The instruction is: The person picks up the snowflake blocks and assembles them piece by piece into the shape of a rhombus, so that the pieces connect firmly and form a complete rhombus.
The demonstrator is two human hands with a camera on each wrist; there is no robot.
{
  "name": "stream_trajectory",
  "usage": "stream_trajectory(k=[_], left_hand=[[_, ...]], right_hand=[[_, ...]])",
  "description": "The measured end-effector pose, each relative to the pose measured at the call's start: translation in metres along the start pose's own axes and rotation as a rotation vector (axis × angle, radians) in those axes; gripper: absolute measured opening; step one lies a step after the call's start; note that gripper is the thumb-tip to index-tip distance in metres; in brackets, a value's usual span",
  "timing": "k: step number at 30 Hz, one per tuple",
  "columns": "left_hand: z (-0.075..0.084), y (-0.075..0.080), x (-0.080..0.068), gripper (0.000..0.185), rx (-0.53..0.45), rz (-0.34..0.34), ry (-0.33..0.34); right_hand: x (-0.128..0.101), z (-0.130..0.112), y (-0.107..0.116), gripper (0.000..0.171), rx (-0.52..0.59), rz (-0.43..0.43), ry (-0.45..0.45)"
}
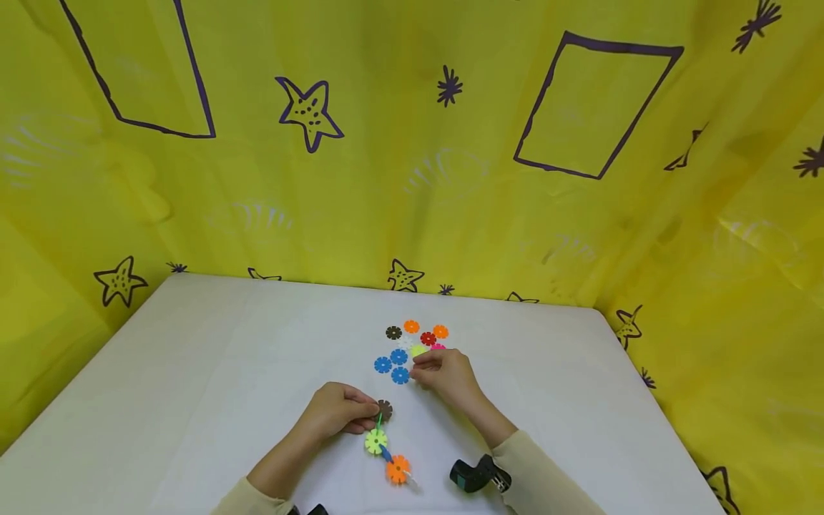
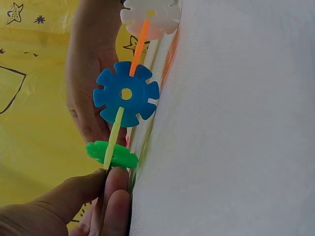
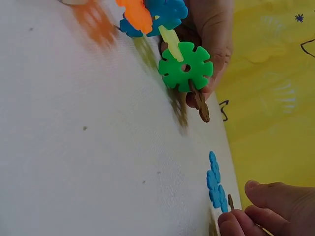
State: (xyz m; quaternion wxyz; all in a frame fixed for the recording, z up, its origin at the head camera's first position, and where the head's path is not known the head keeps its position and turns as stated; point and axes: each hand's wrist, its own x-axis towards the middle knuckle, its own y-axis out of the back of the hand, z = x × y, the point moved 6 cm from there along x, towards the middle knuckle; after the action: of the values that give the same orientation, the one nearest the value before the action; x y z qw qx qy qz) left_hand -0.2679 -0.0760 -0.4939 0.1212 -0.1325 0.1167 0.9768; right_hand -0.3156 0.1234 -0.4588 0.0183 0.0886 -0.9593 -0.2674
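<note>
My left hand (image 1: pixel 336 410) pinches a brown notched disc (image 1: pixel 385 410) at one end of a chain of interlocking flower-shaped discs. From it run a green disc (image 3: pixel 185 68), a yellow disc (image 1: pixel 376 442), a blue disc (image 2: pixel 126 94), an orange disc (image 1: pixel 398 469) and a white disc (image 2: pixel 150 14). The chain slants toward the table's near side. My right hand (image 1: pixel 452 377) reaches over the loose discs, thumb and fingers apart with nothing seen between them. Its fingertips are right by a loose yellow disc (image 1: pixel 418 350) and a blue disc (image 1: pixel 400 375).
Beyond the hands, the loose group includes a brown disc (image 1: pixel 393 332), a red disc (image 1: pixel 428 338), orange discs (image 1: pixel 411 326), and a partly hidden pink disc (image 1: pixel 438 347). They lie on a white-covered table (image 1: pixel 257 343), backed by a yellow curtain (image 1: pixel 373 200). A black device (image 1: pixel 475 475) is at the right wrist.
</note>
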Motion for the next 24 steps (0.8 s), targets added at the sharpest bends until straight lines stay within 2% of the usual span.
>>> stream_trajectory(k=[8,14,24], left_hand=[[0.003,-0.003,0.0,0.019,0.041,0.008,-0.01],[0.004,-0.002,-0.001,0.018,0.04,0.008,-0.019],[0.003,-0.002,-0.001,0.018,0.034,0.01,-0.018]], right_hand=[[0.014,0.0,-0.008,0.027,-0.073,0.026,-0.008],[0.019,-0.002,-0.013,0.026,-0.12,0.045,0.028],[0.022,-0.001,-0.016,0.025,-0.115,0.053,0.045]])
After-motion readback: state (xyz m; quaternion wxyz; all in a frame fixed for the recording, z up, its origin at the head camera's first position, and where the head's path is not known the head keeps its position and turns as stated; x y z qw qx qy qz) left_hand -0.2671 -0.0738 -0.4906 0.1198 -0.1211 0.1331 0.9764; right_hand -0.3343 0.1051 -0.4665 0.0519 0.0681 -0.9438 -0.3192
